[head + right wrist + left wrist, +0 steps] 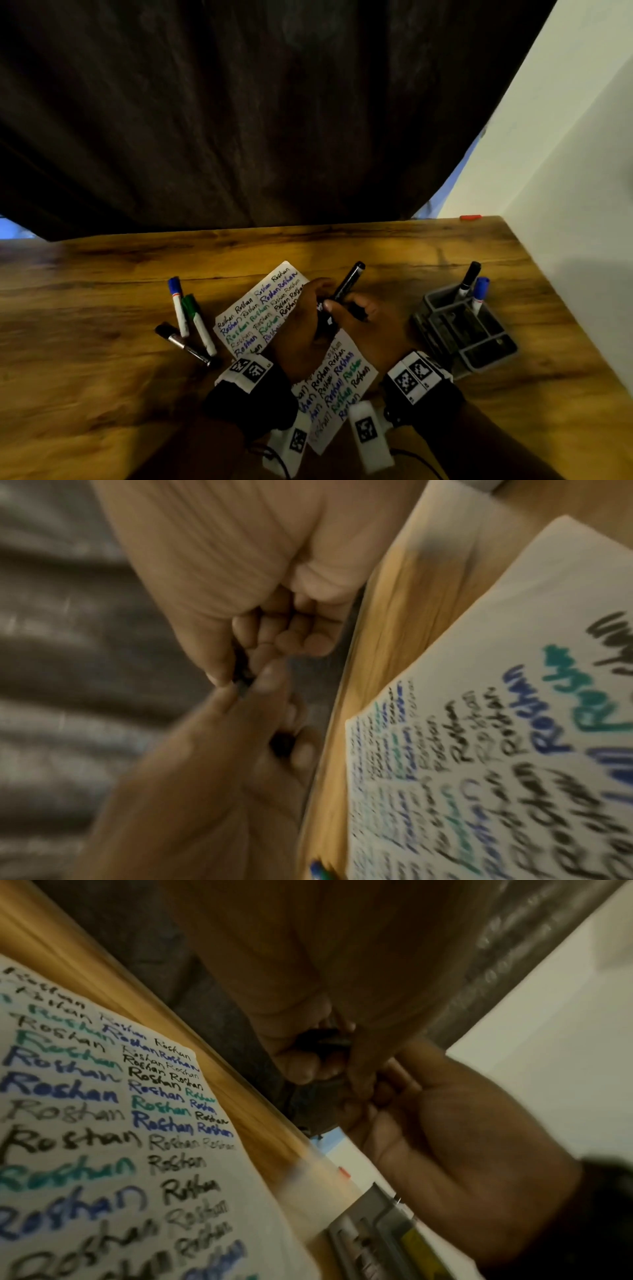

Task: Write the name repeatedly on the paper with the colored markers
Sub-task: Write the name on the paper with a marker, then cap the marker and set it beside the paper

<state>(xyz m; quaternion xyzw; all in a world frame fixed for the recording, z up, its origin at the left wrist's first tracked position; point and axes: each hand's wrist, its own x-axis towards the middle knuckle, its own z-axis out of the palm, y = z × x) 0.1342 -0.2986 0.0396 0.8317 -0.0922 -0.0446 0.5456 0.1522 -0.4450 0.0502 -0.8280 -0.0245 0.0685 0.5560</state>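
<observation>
A white paper (253,315) covered with the name in black, blue and green lies slantwise on the wooden table (102,342). Just above it, both hands meet on one black marker (347,284), whose far end points up and away. My left hand (308,308) curls round its lower end. My right hand (352,313) pinches the barrel just beside it. In the left wrist view my left hand's fingers (301,1064) wrap a black piece (325,1042). In the right wrist view the marker (243,680) shows between both hands, blurred. Its tip is hidden.
Three loose markers lie left of the paper: blue-capped (178,305), green (198,322) and black (181,341). A grey organizer (466,335) at right holds a black marker (469,277) and a blue one (479,291). Dark curtain behind, white wall right.
</observation>
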